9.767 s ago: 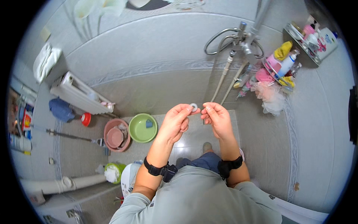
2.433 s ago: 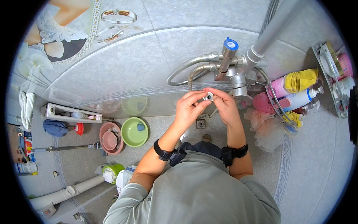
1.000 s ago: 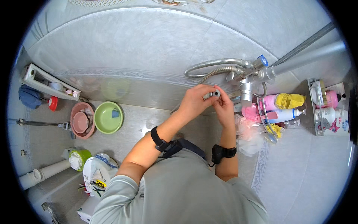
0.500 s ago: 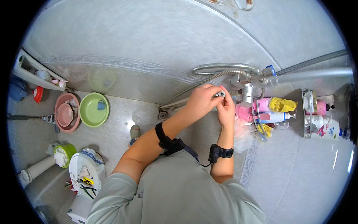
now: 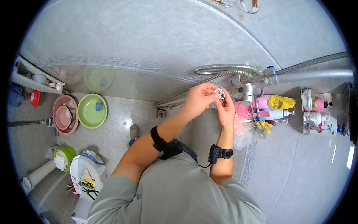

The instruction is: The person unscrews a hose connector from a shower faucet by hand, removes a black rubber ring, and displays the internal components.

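Observation:
My left hand point(image 5: 201, 98) pinches a small silvery ring-shaped fitting point(image 5: 220, 93) between thumb and fingertips. The fingers of my right hand point(image 5: 226, 112) close on the fitting's other side. Its round face shows, with a hole in it; the finer detail is too small to make out. Just right of my hands, a chrome mixer valve point(image 5: 247, 93) is fixed at the wall, apart from the fitting. A coiled metal shower hose point(image 5: 227, 68) hangs above and behind my fingers.
Bottles and a yellow pouch point(image 5: 281, 102) fill the right side beside a metal rack point(image 5: 306, 112). Far left on the floor stand a green basin point(image 5: 89, 121) and pink basins point(image 5: 59, 128). Pliers point(image 5: 88, 192) lie on the white toilet lid point(image 5: 76, 170). A floor drain point(image 5: 161, 114) sits below.
The fitting has been turned between my fingers, so its ring-shaped face shows more. My left fingers have shifted slightly and opened out a little around it. My right hand has hardly moved.

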### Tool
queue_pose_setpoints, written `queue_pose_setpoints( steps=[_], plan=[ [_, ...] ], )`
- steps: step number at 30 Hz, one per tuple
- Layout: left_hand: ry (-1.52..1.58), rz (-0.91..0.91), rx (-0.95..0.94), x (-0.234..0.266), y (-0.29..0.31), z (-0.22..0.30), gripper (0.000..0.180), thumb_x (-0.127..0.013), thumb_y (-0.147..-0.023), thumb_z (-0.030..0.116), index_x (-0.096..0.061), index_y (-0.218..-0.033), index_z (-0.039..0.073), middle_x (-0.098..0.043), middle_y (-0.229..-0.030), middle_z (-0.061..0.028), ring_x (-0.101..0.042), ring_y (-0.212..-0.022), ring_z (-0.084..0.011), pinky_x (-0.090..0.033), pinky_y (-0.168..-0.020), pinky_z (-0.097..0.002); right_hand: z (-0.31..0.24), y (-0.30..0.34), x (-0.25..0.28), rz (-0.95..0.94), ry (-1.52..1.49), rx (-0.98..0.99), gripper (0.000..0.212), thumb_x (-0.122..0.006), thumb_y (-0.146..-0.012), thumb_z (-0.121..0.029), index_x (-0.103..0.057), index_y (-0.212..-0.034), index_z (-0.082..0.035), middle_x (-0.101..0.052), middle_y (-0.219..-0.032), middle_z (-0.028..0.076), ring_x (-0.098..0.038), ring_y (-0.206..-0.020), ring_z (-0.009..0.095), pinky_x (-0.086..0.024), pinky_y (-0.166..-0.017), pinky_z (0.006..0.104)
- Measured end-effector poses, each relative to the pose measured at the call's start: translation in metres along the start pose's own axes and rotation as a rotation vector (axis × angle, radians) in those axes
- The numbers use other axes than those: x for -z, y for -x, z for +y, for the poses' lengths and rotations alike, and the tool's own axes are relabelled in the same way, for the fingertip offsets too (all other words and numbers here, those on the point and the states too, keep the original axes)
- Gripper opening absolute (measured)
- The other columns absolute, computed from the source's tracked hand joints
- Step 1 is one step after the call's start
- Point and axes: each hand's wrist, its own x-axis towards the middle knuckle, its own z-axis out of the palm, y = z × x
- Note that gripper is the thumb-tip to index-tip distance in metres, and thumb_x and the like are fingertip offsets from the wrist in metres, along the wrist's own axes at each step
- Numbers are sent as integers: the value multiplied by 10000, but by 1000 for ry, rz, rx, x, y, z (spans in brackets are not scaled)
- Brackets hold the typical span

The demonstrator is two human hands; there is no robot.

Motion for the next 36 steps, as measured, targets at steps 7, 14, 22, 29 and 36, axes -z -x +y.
queue_pose_setpoints(
  steps=[7,14,22,29,36],
  plan=[
    [151,-29,81,13,6,16,403,-680,-829,152,-551,-1160,-39,-648,-993,-97,-452,-554,-26,-324,-427,-176,-1,-7,1,29,-10,57,524,-589,-857,17,-386,-1339,-1,-536,-1247,119,-541,-1078,139,-446,-868,233],
    [86,37,50,10,12,18,399,-680,-828,176,-566,-1147,-35,-650,-986,-97,-441,-507,-25,-330,-415,-172,4,-14,6,78,-46,88,544,-571,-865,17,-343,-1359,19,-508,-1284,147,-536,-1100,154,-440,-906,253],
    [65,70,39,5,19,26,326,-682,-821,134,-564,-1088,-11,-652,-988,-87,-472,-552,-14,-332,-420,-157,14,-20,12,154,-56,112,540,-576,-875,-17,-329,-1350,55,-503,-1276,164,-533,-1110,171,-427,-938,266],
    [85,98,5,10,23,34,268,-677,-824,114,-573,-1050,15,-649,-935,-67,-451,-537,-13,-319,-415,-153,15,-23,13,209,-37,113,570,-591,-868,-37,-312,-1353,71,-518,-1220,148,-543,-1090,179,-437,-927,272],
    [68,110,-35,17,29,41,239,-630,-844,44,-559,-1072,33,-644,-923,-57,-436,-515,-14,-312,-401,-157,31,-24,15,240,-114,172,616,-589,-860,-29,-263,-1371,79,-446,-1303,204,-475,-1197,254,-413,-970,304]
  ],
)
